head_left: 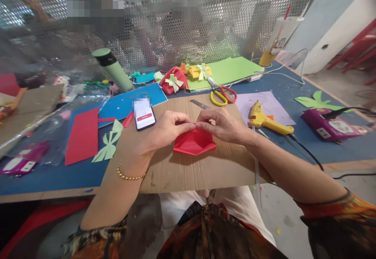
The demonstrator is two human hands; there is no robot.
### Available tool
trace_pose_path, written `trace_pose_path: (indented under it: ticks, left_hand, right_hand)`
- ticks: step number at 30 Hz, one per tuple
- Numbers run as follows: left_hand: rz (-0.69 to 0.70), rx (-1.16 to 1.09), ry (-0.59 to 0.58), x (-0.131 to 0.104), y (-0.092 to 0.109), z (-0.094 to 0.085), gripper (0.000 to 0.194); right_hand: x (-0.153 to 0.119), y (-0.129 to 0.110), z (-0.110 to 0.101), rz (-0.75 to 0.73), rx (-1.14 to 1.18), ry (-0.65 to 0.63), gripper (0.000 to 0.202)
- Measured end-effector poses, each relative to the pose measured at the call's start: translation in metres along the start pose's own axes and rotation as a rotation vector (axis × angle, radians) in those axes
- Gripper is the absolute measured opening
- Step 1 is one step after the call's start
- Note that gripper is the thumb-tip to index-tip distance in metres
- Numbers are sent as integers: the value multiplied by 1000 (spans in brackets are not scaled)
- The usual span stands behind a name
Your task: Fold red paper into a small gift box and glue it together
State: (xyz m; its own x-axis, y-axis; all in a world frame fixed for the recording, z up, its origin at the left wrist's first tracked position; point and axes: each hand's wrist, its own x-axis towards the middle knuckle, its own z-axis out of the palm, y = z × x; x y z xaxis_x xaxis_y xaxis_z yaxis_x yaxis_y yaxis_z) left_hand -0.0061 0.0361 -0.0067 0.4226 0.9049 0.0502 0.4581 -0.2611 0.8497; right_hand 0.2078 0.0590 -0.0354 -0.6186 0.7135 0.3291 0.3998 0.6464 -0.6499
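Red piece (195, 143) — smooth, matt paper

A blue tabletop (305, 149) carries a cardboard sheet (182, 174), lilac paper (273, 104) and a purple socket box (329, 127).

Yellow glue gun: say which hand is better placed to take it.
Probably the right hand: the glue gun lies on that side, while the left hand is farther off. Both hold the folded red paper.

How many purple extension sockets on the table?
2. Right socket: right of the yellow glue gun. Left socket: left of the flat red sheet. Others may be hidden.
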Motion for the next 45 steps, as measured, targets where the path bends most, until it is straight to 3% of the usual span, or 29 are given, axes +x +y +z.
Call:
trace_pose_path:
  ticks: [10, 17, 25, 34, 39, 42, 45]
  left_hand:
    - [50, 70, 23, -1, 2, -4, 26]
    - [51, 72, 14, -5, 10, -13, 23]
    - [51, 136, 56, -3, 5, -12, 22]
    - [67, 120, 65, -3, 4, -12, 22]
    - [88, 45, 186, -1, 1, -16, 23]
    - [93, 17, 264, 0, -1, -19, 24]
    - [119, 29, 273, 1, -1, -19, 23]
  right_hand:
    - [-1, 0, 5, 33, 65, 34, 28]
    - [0, 0, -6, 26, 210, -13, 63]
    - [0, 5, -8, 32, 119, -1, 51]
    - [-1, 0, -8, 117, 231, -8, 67]
    - [-4, 1, -13, 98, 341, 51, 75]
    - [-5, 3, -8, 85, 519, 8, 99]
    - [-4, 6, 4, 96, 551, -5, 125]
